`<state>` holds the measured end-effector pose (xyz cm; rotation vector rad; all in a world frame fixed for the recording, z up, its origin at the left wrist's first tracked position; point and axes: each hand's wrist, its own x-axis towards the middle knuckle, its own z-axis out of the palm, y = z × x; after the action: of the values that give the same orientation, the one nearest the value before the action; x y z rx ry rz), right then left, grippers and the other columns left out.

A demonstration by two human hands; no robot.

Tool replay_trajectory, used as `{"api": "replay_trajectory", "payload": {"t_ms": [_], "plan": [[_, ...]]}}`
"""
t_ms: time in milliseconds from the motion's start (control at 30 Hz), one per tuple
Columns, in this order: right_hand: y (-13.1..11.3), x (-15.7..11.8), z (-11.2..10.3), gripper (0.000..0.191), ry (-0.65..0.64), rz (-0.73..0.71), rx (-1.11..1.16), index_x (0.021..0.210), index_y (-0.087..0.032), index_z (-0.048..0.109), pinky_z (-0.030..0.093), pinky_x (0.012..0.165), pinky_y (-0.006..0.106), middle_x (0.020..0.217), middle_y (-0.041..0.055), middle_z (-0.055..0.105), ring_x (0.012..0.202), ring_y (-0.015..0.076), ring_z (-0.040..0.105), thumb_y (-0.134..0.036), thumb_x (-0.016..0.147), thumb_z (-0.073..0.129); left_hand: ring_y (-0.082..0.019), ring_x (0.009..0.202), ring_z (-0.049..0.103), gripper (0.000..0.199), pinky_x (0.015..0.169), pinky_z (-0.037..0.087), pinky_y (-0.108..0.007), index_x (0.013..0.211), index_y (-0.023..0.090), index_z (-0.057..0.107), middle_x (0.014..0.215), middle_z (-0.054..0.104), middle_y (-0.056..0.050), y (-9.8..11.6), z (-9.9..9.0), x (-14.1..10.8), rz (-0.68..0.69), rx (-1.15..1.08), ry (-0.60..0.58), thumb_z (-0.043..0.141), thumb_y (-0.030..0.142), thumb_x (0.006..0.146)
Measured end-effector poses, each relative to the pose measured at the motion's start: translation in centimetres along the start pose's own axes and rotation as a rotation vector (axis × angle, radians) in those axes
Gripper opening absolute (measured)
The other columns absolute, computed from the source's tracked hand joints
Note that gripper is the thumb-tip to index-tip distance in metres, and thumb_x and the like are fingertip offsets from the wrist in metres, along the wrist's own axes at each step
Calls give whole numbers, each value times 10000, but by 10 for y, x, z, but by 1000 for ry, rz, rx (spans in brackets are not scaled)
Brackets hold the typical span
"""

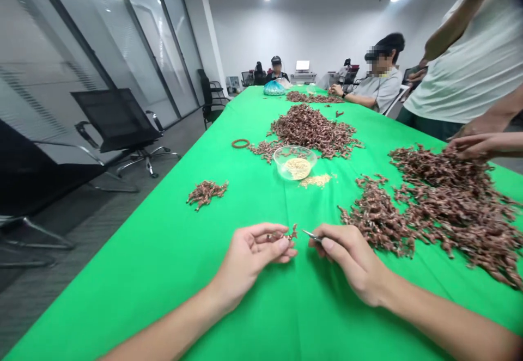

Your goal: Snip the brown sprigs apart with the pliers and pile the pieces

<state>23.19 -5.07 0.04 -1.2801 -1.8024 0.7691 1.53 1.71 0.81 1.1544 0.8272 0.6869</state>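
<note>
L hand (249, 252) pinches small, brown, twisty, dry-looking bit (294, 232) above bright green cloth (261, 317). Prob. light, stiff, easy to snap; hold softly by middle. Then thin, silver, pointy metal tool (312, 236), gripped in R hand (352, 257).

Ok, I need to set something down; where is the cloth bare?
Bare green cloth: left of the left hand, nearer than the small brown pile; also between that pile and the clear bowl. Crowded: the large heap at right, where another person's hand is.
</note>
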Motion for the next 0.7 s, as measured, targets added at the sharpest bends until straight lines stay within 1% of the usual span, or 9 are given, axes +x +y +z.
{"api": "replay_trajectory", "payload": {"t_ms": [67,167,233,300,367,467,600,700], "plan": [[2,-1,1,346,1,-11,-30,924,-174,602,353,662,309,746,7,573,699,156,514,-401,1013,356,-251,871,761,338,757,608,-296,1014,70,682,931,780,-152,-1,0,-1,16,-3,9,806,272,772],[2,-1,4,263,-14,-45,-73,1046,-193,583,389,713,314,857,20,596,780,164,536,-348,1018,372,-262,895,760,306,734,612,-284,967,74,680,944,778,-151,-2,-2,0,22,-5,17,812,265,768],[2,-2,6,228,-28,-100,-133,1138,-204,545,413,750,316,940,31,598,839,167,543,-298,1019,374,-270,900,760,301,715,615,-285,960,79,662,963,776,-157,-2,-3,0,10,-12,8,804,272,778],[3,-2,8,229,-19,-164,-240,1190,-195,508,428,776,328,985,51,585,881,179,537,-266,1014,379,-274,895,762,300,701,616,-286,960,84,637,967,775,-160,-3,-4,-1,-1,-31,-5,795,275,790],[7,-2,10,222,28,-220,-395,1177,-168,506,433,776,354,978,73,574,884,201,524,-261,998,415,-271,882,765,302,693,615,-280,963,88,617,946,777,-156,-3,-4,-2,-7,-49,-17,789,272,797],[12,-1,12,200,109,-316,-615,1099,-127,537,434,710,365,892,87,563,803,213,506,-265,969,475,-264,867,768,296,698,613,-275,963,83,614,935,778,-156,-3,-4,-2,-22,-45,-35,780,273,807],[14,3,14,204,178,-442,-760,1055,-80,556,436,651,353,836,101,567,748,211,499,-248,949,513,-257,873,768,291,706,611,-268,973,82,623,971,777,-164,-3,-4,-2,-25,-36,-57,769,281,818],[13,5,14,219,211,-457,-826,1049,-65,567,440,646,354,823,107,577,738,213,499,-253,941,536,-257,885,767,287,705,609,-259,969,83,624,954,781,-163,-3,-4,-2,-26,-51,-68,772,275,816]]}}
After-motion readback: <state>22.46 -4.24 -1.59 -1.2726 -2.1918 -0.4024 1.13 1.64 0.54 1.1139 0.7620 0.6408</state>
